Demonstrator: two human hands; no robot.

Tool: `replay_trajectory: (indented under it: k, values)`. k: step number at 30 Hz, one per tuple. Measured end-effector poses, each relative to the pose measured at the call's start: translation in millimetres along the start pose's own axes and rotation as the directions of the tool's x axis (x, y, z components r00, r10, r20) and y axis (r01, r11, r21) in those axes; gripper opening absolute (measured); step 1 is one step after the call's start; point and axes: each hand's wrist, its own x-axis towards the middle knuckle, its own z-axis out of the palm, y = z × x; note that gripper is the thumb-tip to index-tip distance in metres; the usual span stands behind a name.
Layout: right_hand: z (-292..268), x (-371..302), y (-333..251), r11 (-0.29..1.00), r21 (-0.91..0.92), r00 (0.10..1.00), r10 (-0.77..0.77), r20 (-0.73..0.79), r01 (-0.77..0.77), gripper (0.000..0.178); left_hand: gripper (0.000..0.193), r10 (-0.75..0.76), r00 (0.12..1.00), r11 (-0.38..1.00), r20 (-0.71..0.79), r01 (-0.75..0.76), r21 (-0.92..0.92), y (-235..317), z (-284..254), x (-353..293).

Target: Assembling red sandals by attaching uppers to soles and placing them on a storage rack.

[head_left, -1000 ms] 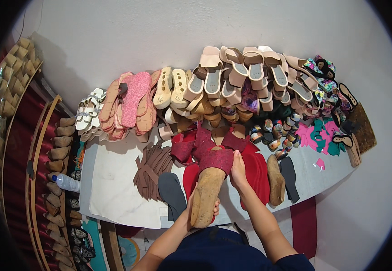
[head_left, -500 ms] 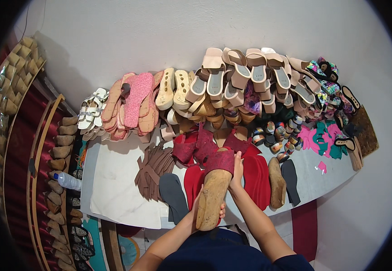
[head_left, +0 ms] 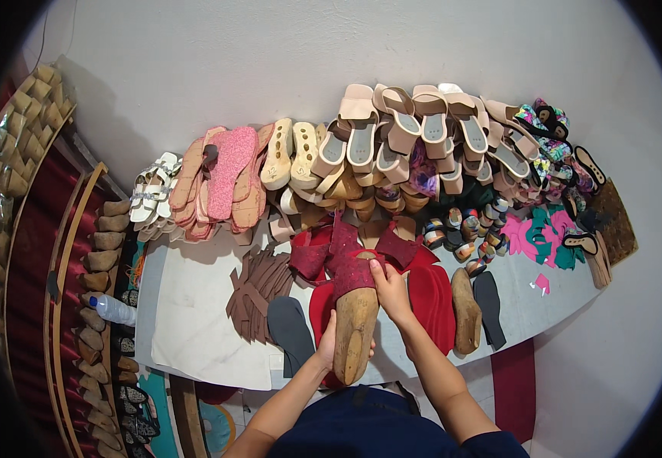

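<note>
A wooden shoe last (head_left: 355, 328) is held over the front of the table, its bare heel end toward me. Around its far end wraps a dark red sandal upper (head_left: 348, 279). My left hand (head_left: 328, 342) closes round the last from the left, fingertips showing on its right side. My right hand (head_left: 392, 292) is closed at the upper's right edge, thumb on top near the opening; its other fingers are hidden. More dark red uppers (head_left: 310, 258) lie just beyond. Red sole pieces (head_left: 432, 305) lie under and beside the last.
Another wooden last (head_left: 465, 311) and dark grey soles (head_left: 289, 328) lie nearby. Brown strips (head_left: 258, 294) are heaped left. Heeled sandals (head_left: 361, 130) are piled along the wall. A bottle (head_left: 113, 309) and a rack of lasts (head_left: 102, 261) stand left.
The last has turned slightly and shifted a little left and away from me. My right thumb has come over onto the top of the upper. My left hand keeps its hold.
</note>
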Motion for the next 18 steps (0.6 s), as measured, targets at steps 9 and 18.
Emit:
replay_trajectory:
  k: [9, 18]
  values:
    - [4.8, -3.6, 4.2, 0.972, 0.233, 0.996, 0.025, 0.082, -0.044, 0.046, 0.081, 0.028, 0.999, 0.998, -0.016, -0.027, 0.057, 1.8, -0.2, -4.0]
    - [3.1, -10.6, -4.7, 0.877, 0.376, 0.941, 0.204, 0.271, -0.298, 0.038, 0.081, 0.098, 0.995, 0.99, -0.034, -0.093, 0.108, 11.5, -6.8, -4.7]
